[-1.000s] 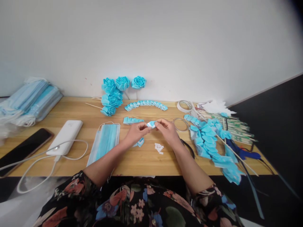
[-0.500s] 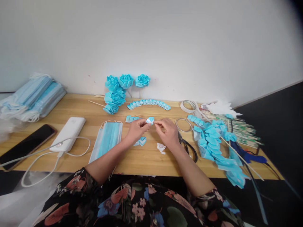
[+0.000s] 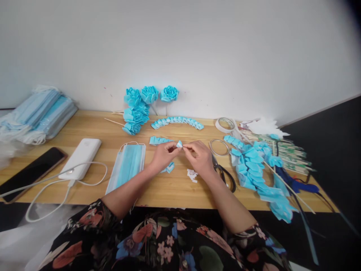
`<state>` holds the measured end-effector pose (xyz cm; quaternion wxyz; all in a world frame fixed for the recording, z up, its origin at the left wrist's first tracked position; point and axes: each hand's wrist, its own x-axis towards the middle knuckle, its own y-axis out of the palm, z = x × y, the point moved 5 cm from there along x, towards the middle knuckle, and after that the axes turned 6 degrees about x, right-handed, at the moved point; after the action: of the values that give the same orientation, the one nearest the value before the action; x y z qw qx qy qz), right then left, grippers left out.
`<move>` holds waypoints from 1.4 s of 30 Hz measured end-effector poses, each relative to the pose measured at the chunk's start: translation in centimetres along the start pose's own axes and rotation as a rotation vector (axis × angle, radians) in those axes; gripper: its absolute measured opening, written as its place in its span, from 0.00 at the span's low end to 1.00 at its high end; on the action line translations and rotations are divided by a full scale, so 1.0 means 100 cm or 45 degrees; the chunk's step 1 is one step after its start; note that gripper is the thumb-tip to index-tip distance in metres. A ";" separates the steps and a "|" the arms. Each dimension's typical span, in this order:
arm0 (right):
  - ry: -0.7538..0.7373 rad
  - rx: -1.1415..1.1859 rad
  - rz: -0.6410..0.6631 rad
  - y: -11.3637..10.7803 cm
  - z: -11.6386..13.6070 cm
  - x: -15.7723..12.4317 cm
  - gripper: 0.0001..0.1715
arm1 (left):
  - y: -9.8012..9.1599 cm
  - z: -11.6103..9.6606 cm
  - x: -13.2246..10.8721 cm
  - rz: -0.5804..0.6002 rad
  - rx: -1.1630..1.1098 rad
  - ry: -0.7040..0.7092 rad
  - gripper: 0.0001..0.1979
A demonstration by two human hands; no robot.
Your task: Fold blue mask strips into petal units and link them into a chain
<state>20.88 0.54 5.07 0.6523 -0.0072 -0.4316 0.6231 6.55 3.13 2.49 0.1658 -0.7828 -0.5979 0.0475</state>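
Note:
Over the middle of the table, a small folded piece of blue-and-white mask fabric [image 3: 179, 144] is pinched between the fingertips of my left hand [image 3: 166, 153] and my right hand [image 3: 198, 153]. Both hands are closed on it. Just behind my left hand lies a short strip of folded blue petals [image 3: 158, 140]. Another folded blue piece [image 3: 169, 168] rests on the table below the left fingers, partly covered by that hand. White scraps [image 3: 192, 175] lie under my right wrist, and scissors [image 3: 224, 173] with black handles are beside my right forearm.
Blue fabric roses [image 3: 137, 113] on sticks and a curved petal strip [image 3: 177, 120] are at the back. A face mask [image 3: 128, 165], power bank [image 3: 81, 159], phone [image 3: 32, 175] and mask stack [image 3: 39, 114] are left. Tape rolls [image 3: 225, 125], petal chains [image 3: 251, 165] and a blue glue gun [image 3: 299, 185] are right.
The folded piece now looks smaller and more pointed between my fingertips, and less of its blue side shows. My hands have barely moved. The view has shifted slightly.

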 end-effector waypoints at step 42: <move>0.137 0.180 0.038 -0.003 -0.008 -0.001 0.09 | 0.001 -0.004 0.000 0.053 -0.103 -0.054 0.16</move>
<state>21.60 0.78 4.67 0.6640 -0.0008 -0.3506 0.6605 6.72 3.01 2.82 0.1205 -0.7999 -0.5863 0.0432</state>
